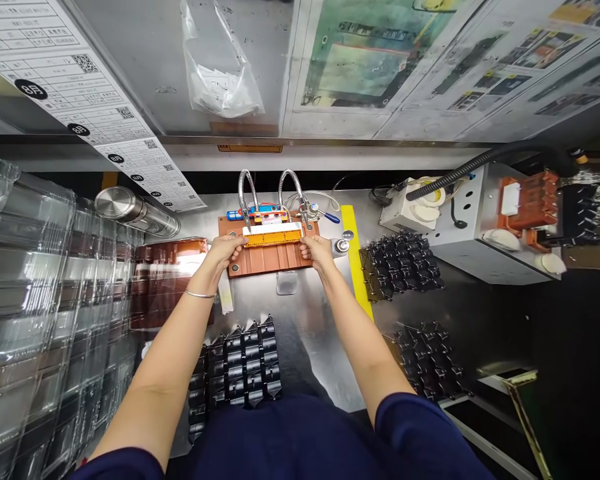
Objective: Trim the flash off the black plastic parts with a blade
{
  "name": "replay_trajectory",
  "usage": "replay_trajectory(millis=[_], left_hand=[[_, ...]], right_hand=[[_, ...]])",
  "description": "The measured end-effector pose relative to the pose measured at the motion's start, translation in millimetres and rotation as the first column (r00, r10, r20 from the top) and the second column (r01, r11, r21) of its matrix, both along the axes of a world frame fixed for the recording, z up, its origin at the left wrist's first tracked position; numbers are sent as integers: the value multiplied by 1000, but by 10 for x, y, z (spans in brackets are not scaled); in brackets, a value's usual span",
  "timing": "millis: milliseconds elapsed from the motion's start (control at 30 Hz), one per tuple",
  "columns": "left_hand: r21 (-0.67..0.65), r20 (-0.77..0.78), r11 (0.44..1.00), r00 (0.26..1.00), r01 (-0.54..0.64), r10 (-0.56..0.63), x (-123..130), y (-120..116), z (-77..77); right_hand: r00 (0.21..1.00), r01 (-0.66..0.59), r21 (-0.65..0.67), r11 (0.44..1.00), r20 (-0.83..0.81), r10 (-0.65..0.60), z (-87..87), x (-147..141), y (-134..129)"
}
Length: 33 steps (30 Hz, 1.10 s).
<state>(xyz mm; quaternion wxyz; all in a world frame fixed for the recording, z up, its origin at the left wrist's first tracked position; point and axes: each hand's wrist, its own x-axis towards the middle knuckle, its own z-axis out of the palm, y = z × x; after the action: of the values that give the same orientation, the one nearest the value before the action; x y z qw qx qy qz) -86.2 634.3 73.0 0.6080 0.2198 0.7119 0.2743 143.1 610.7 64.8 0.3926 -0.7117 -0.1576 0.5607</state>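
An orange strip (pixel 273 238) with rows of small dark marks and a white edge lies level over a brown fixture block (pixel 265 261). My left hand (pixel 226 249) pinches the strip's left end, and my right hand (pixel 316 251) pinches its right end. Behind the strip, two bent metal hoses (pixel 289 175) arch above the fixture, near a blue cylinder (pixel 235 215). A blue-handled tool (pixel 331 217) lies at the fixture's back right.
Black moulded trays (pixel 247 363) lie near my body, with more (pixel 403 267) beyond the yellow strip (pixel 356 260). Clear plastic trays (pixel 45 300) are stacked at left beside a steel flask (pixel 135 210). A grey machine box (pixel 480 227) stands at right.
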Motion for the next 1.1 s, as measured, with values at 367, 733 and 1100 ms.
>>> replay_trajectory(millis=[367,733,1100], left_hand=[[-50,21,995,996,87,-86,-89,36,-15],[-73,93,979,979,189,-182,-157,50,73],[116,-31,980,987,163,-161,-230,-305,152]], right_hand=[[998,-37,-78,996,-57,32,72,66,-17],[992,-111,26,993,-51,112,56,134,-198],[696,-684,-46,728,255,671,-304,-630,-2790]])
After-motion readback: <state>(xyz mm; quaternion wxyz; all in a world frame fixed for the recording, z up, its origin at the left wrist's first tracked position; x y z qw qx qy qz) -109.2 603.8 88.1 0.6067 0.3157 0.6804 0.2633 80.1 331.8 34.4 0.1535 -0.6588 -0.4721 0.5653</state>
